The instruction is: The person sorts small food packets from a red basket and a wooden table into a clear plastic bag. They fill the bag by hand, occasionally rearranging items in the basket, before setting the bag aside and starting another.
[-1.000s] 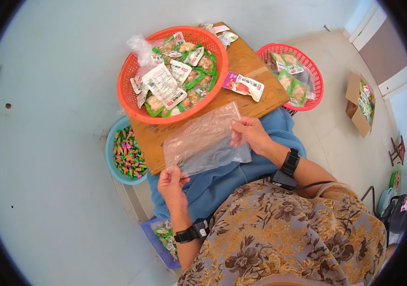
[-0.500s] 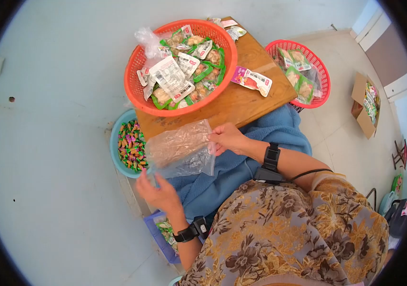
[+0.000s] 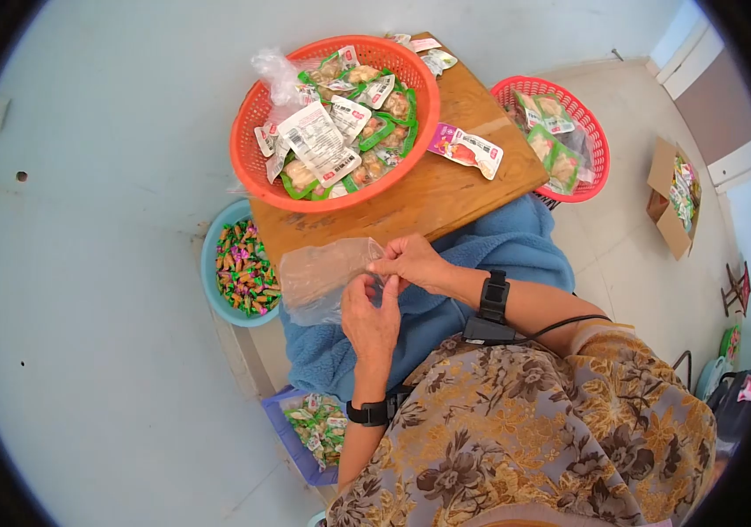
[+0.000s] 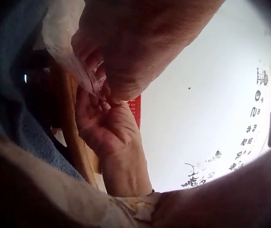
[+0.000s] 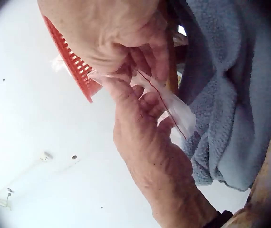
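A clear plastic bag [image 3: 318, 272] spans the wooden table's near edge and the blue cloth over the lap. My right hand [image 3: 417, 262] pinches the bag at its right end. Close beside it, my left hand [image 3: 370, 318] has its thumb and fingers on that same end, the two hands' fingertips meeting there. In the right wrist view a thin red line runs along the edge of the bag [image 5: 180, 114], with the left hand [image 5: 145, 128] gripping next to it. The bag looks flat, with nothing seen inside.
On the table [image 3: 472, 204] stand an orange basket [image 3: 243, 132] of packaged snacks and a purple-and-white packet [image 3: 468, 151]. Around it are a blue basin [image 3: 214, 285] of wrapped sweets, a red basket [image 3: 602, 149], a purple bin [image 3: 283, 417] and a cardboard box [image 3: 661, 176].
The left hand let go of the bag's left corner, swung off with spread fingers, then came right to the bag's other end beside the right hand. The right hand moved left with the bag.
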### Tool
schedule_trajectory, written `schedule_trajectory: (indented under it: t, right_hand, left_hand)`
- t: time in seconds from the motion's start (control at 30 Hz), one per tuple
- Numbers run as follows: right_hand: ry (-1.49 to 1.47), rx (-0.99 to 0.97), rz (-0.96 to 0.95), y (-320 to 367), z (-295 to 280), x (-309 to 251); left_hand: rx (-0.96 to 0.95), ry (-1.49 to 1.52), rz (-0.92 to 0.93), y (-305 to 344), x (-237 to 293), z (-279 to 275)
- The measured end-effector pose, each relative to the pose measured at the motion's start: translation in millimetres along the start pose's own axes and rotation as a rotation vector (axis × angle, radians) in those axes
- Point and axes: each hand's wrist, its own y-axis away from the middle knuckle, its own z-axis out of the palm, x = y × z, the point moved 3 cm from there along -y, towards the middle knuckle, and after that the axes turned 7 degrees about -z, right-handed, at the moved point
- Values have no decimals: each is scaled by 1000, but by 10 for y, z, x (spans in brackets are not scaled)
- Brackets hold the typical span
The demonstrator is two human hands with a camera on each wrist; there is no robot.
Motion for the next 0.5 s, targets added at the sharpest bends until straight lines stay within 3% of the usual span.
schedule_trajectory:
  t: [0.07, 0.2, 0.3, 0.37, 0.5]
  right_hand:
    - [5, -36, 15, -12, 6, 30]
    - [-49, -131, -27, -16, 6, 103]
    - [-57, -223, -27, -4, 20, 129]
    - [-66, -264, -9, -3, 23, 126]
    - [-118, -253, 18, 38, 53, 44]
  left_hand:
    - [-57, 163, -97, -1, -36, 20]
    - [-85, 160, -191, 8, -51, -11]
    - [-75, 82, -171, 21, -86, 2]
    - [34, -21, 1, 44, -24, -26]
    - [18, -10, 66, 45, -76, -47]
